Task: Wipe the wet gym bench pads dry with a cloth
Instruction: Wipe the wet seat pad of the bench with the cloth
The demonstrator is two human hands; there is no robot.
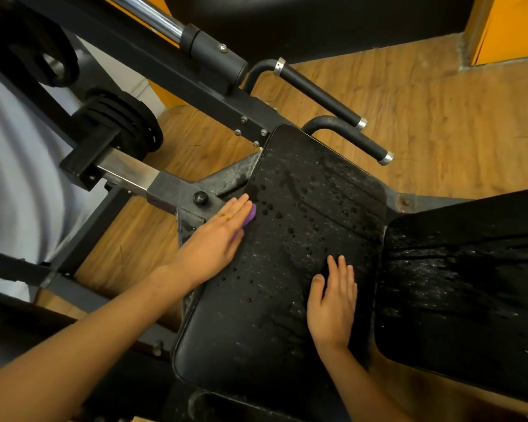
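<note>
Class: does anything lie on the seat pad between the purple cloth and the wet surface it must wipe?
Only the right hand, resting flat on the seat pad, toward its lower right. Otherwise nothing visible lies between the purple cloth, pressed under the left hand at the pad's left edge, and the droplets.

Left hand [217, 236] and right hand [333, 306] both lie flat, palms down.

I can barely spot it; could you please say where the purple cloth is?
In the head view, the purple cloth lies under the flat fingers of the left hand, at the left edge of the central pad.
</note>
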